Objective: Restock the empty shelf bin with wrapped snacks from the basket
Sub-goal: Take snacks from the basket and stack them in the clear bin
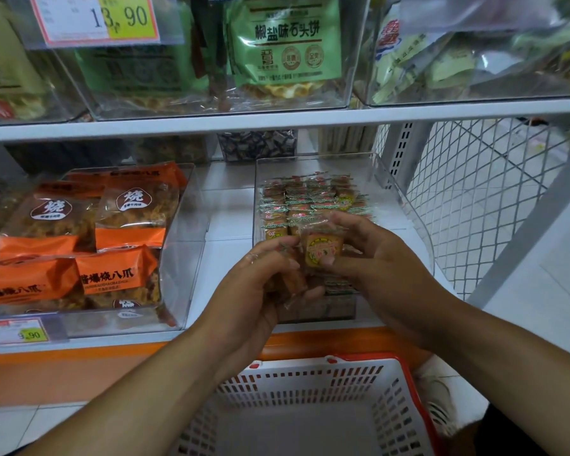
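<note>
A shop: price tags (pixel 101 19), stocked snack bins (pixel 119 245), basket (pixel 310 390)

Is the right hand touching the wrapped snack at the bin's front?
Touching. The head view shows the right hand pinching the wrapped snack between thumb and fingers.

Head view – looks forward-down, close on shelf bin (pixel 405 205).

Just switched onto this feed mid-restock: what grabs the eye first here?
Both hands meet at the front of the clear shelf bin: the right hand pinches a wrapped snack, the left hand grips more. Behind them, rows of wrapped snacks already fill the bin. Below, the white basket looks empty where visible; left, orange packets crowd another bin.
</note>
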